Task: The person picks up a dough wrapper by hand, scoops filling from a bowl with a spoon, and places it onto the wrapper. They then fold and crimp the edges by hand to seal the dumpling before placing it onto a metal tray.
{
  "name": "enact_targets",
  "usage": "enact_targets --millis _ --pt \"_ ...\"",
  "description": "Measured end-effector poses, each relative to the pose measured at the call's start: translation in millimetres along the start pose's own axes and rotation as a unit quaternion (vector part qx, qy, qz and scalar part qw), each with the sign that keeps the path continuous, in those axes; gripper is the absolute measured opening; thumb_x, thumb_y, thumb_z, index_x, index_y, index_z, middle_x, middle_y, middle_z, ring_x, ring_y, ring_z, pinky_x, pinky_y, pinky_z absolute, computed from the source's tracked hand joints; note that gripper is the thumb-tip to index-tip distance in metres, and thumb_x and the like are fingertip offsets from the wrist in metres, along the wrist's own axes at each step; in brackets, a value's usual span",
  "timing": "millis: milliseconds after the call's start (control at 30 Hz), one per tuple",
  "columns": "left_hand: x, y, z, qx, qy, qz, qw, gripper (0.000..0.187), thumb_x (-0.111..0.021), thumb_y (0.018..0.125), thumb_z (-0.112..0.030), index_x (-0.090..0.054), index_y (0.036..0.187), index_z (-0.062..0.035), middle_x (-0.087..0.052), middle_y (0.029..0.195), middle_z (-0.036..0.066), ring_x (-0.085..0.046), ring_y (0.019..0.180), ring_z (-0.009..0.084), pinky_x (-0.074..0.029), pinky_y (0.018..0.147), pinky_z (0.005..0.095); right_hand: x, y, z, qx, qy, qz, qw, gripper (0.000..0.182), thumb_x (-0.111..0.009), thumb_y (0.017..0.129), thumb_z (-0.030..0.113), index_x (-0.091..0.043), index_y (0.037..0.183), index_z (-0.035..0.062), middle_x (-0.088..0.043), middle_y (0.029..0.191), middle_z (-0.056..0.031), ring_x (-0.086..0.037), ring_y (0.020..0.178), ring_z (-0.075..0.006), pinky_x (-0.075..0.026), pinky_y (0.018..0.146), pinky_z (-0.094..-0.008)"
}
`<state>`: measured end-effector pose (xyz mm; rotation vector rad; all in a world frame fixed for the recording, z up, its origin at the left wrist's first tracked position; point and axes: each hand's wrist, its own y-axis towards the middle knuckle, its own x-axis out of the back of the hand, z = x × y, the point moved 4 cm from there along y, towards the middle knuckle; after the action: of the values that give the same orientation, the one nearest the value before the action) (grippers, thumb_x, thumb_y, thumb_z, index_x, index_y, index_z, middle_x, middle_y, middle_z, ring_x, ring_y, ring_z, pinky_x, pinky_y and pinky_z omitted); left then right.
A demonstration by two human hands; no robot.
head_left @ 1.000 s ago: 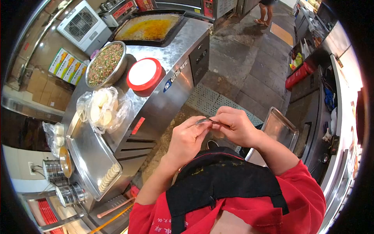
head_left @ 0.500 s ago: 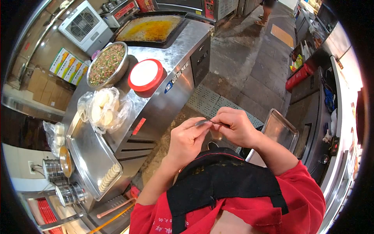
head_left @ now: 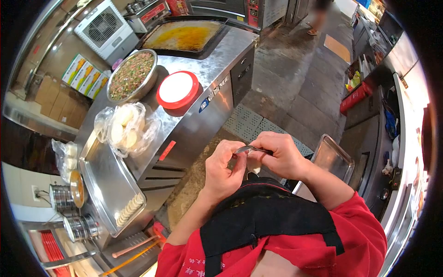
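Observation:
Both my hands meet in front of the apron. My right hand (head_left: 281,154) grips the dark handle of a slim metal spoon (head_left: 247,148), seen nearly edge-on. Closed around the spoon's tip are the curled fingers and thumb of my left hand (head_left: 224,166); anything else inside them is hidden. Below my right fingers a small pale patch shows. To the left, a row of dumplings (head_left: 130,210) lies in a metal tray (head_left: 104,184). A bowl of minced filling with green bits (head_left: 133,76) stands farther back on the steel counter (head_left: 219,51).
Behind the tray sits a plastic bag of dough pieces (head_left: 127,131), beside a red tub with a white lid (head_left: 177,92). An oily black pan (head_left: 184,37) is at the counter's far end. Another metal tray (head_left: 334,157) stands right. A person (head_left: 318,21) is far back.
The view has shifted slightly, so the counter sits a little farther right. My hands stay together at the spoon, which shows more of its curved face, and my left fingers have curled more.

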<state>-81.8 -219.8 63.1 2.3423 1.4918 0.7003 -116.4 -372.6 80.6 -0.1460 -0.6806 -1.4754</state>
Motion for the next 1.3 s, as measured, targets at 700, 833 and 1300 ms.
enact_targets --millis 700,833,1300 --pt "-15.5 -29.1 25.1 0.359 -0.355 0.072 0.860 0.044 -0.059 0.088 -0.002 -0.047 0.130 -0.0003 -0.062 0.109 0.006 -0.060 0.089 0.0120 -0.051 0.077 0.0266 2.8 12.3 1.9 0.025 0.061 0.055 0.996 0.004 -0.064 0.078 0.002 -0.061 0.080 -0.0004 -0.054 0.072 -0.0102 -0.056 0.064 -0.0227 -0.047 0.059 -0.0317" --pt "-19.1 -26.1 19.8 0.377 -0.407 0.052 0.830 0.042 -0.059 0.087 0.002 -0.048 0.128 -0.0013 -0.062 0.106 0.007 -0.062 0.088 0.0122 -0.054 0.079 0.0280 2.4 12.0 4.4 0.080 0.011 0.032 0.996 0.008 -0.064 0.078 0.002 -0.057 0.076 -0.0007 -0.051 0.071 -0.0112 -0.055 0.061 -0.0255 -0.046 0.056 -0.0322" --pt "3.2 -34.3 25.2 0.274 -0.346 -0.140 0.886 0.034 -0.060 0.079 0.010 -0.055 0.112 -0.0008 -0.059 0.112 0.007 -0.058 0.099 0.0135 -0.049 0.086 0.0275 -17.9 26.4 -17.6 -0.103 0.182 0.084 0.974 0.010 -0.069 0.080 0.006 -0.064 0.084 -0.0015 -0.055 0.071 -0.0016 -0.049 0.064 -0.0057 -0.041 0.056 -0.0240"
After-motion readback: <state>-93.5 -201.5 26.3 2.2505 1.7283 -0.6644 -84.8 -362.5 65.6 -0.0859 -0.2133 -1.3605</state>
